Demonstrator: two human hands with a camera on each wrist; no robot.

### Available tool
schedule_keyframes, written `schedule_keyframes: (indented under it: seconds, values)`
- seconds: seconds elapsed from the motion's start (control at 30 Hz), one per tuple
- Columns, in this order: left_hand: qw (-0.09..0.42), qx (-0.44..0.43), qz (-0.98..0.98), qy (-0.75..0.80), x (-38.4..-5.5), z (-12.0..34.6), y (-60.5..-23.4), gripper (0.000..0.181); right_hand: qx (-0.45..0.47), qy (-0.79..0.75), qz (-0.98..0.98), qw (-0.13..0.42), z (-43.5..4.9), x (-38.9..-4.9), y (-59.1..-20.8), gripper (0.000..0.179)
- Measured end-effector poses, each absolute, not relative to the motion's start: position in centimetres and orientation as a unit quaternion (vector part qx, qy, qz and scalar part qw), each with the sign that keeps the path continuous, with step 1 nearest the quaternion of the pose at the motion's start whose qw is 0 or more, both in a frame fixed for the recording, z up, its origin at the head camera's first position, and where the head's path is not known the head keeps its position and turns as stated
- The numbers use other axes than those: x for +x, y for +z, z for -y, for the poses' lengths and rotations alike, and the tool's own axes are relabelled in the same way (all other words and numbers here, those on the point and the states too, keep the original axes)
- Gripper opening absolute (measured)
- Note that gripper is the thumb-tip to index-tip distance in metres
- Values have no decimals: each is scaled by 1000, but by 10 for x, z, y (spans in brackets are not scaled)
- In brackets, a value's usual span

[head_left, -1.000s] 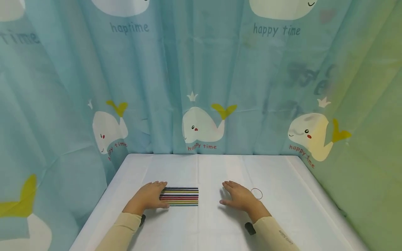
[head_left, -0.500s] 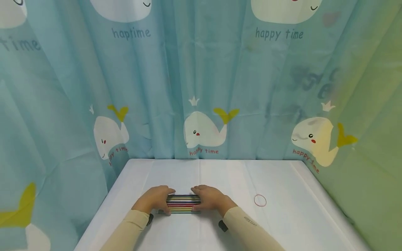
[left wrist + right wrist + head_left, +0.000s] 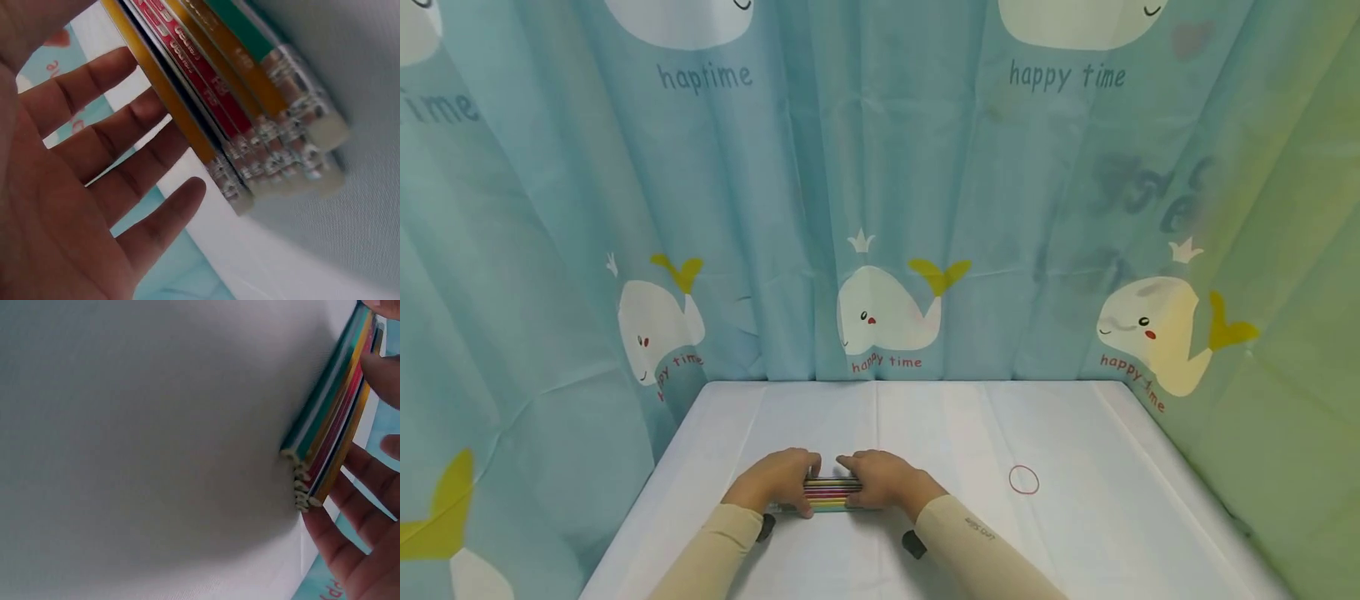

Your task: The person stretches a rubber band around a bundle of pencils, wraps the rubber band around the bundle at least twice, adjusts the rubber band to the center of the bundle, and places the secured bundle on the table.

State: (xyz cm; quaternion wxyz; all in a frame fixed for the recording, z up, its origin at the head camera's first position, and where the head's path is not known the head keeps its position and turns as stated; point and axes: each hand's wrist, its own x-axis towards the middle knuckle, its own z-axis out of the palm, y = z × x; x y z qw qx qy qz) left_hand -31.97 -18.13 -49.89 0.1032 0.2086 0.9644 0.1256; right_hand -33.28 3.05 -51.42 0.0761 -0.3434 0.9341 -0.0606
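Pencils (image 3: pixel 832 493) have squeezed into a narrower bundle, my right hand (image 3: pixel 887 481) now nearer my left hand (image 3: pixel 781 481). I pinch them at both ends, thumbs on the near side, fingers beyond, erasers poking out leftward, over the white table (image 3: pixel 951 433). Rightward, a red loop (image 3: pixel 1010 478) lies apart.

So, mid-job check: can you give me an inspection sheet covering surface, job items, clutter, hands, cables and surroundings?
Surface: white table, faint crease lines showing.
Job items: multicoloured pencils, bunched side by side; white eraser ends show in the left wrist view. Whether the bunch is lifted: cannot tell.
Clutter: one thin red ring, lying apart from the pencils, to their right.
Hands: left hand grips the eraser end; right hand grips nearer the other end.
Cables: nothing seen.
Surroundings: blue-green curtain with whale prints, behind and at both sides.
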Motion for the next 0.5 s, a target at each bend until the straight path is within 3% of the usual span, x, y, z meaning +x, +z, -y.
schedule_keyframes:
  seconds: [0.17, 0.33, 0.5]
  values:
    - [118, 212, -960, 142, -318, 179, -501, 46, -334, -92, -933, 98, -29, -333, -517, 58]
    - [115, 199, -961, 153, -315, 178, -504, 34, -333, -96, -934, 90, -30, -332, -519, 38]
    - [113, 203, -958, 169, -312, 175, -505, 33, -331, -85, -936, 78, -29, -328, -521, 26]
